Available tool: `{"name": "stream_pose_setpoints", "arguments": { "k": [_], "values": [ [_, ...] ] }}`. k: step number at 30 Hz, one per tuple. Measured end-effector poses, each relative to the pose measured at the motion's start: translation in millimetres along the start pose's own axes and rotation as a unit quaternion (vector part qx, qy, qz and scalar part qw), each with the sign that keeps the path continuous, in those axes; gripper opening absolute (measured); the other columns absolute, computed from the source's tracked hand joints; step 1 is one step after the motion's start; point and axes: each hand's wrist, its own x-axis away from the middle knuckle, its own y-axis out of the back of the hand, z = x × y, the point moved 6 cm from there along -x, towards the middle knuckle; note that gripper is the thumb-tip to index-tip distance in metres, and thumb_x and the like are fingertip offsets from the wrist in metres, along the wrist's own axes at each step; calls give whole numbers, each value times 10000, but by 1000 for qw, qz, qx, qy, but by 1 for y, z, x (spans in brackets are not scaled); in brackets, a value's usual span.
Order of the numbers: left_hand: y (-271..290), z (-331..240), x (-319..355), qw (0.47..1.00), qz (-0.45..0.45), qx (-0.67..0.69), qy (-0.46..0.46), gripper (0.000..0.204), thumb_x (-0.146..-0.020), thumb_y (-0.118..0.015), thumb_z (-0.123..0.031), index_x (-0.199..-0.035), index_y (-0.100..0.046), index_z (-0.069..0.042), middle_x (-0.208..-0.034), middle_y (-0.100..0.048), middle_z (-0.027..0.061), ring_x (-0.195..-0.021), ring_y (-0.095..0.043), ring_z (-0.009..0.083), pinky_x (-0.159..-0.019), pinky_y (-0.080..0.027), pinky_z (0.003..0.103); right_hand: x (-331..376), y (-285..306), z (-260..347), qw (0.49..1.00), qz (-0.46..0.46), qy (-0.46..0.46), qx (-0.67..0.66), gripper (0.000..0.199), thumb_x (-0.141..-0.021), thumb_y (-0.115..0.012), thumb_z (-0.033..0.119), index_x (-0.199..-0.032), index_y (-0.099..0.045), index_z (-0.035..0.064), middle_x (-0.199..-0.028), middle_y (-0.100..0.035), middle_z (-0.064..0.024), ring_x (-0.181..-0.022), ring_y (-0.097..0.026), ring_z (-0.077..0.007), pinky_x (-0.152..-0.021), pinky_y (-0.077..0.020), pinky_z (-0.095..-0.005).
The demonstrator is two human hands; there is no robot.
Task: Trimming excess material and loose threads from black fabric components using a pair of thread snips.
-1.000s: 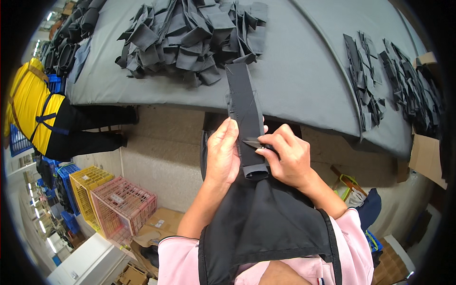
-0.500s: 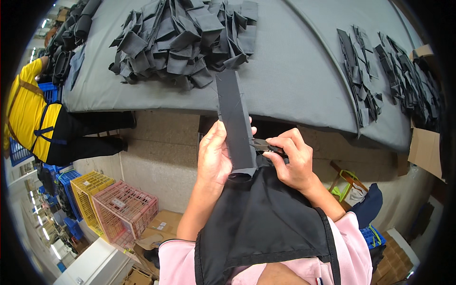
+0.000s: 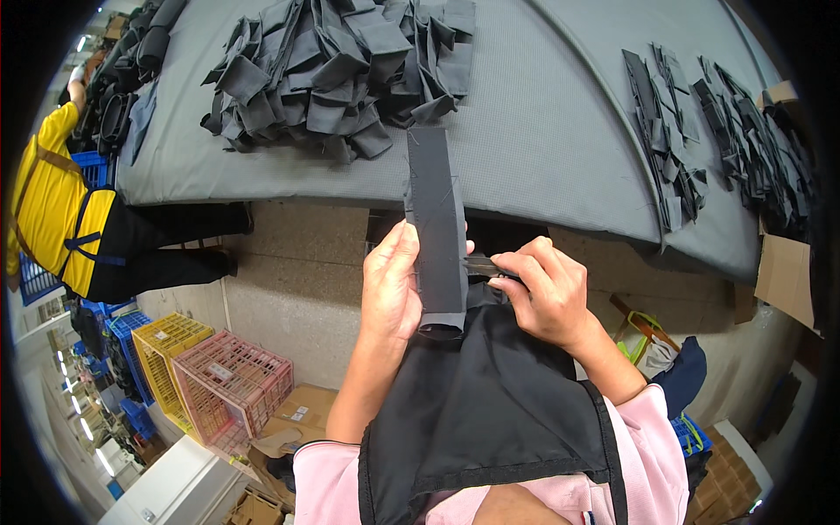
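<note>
Grey cloth strip sits in the left hand, by the near edge of the table, & the right hand pinches a sml metal tool w/ its tip by the strip's right edge, w/ a big pile far left.
</note>
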Motion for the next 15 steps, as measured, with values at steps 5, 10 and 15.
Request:
{"name": "stream_pose_setpoints", "arguments": {
  "k": [5,10,15],
  "values": [
    [2,1,0,1000,7,-5,13,388,-983,-428,-271,-1162,-515,62,-1104,-606,215,-945,-644,296,-822,-535,370,0,-2,-4,999,20,-13,-27,284,-627,-756,58,-869,-609,35,-721,-549,-73,-555,-526,-220,-476,-417,-312],
    [3,5,-1,999,30,-19,31,411,-980,-434,-291,-1176,-510,62,-1094,-611,206,-939,-645,288,-820,-534,362,2,-4,-4,999,30,-14,-38,294,-620,-754,53,-876,-610,38,-719,-544,-70,-559,-518,-221,-483,-418,-313],
    [4,4,1,998,30,-47,29,403,-980,-437,-279,-1176,-515,64,-1093,-615,200,-928,-649,285,-824,-531,351,3,-4,-1,999,25,2,-34,297,-616,-757,53,-874,-610,42,-715,-545,-66,-567,-527,-227,-499,-422,-316]
  ]
}}
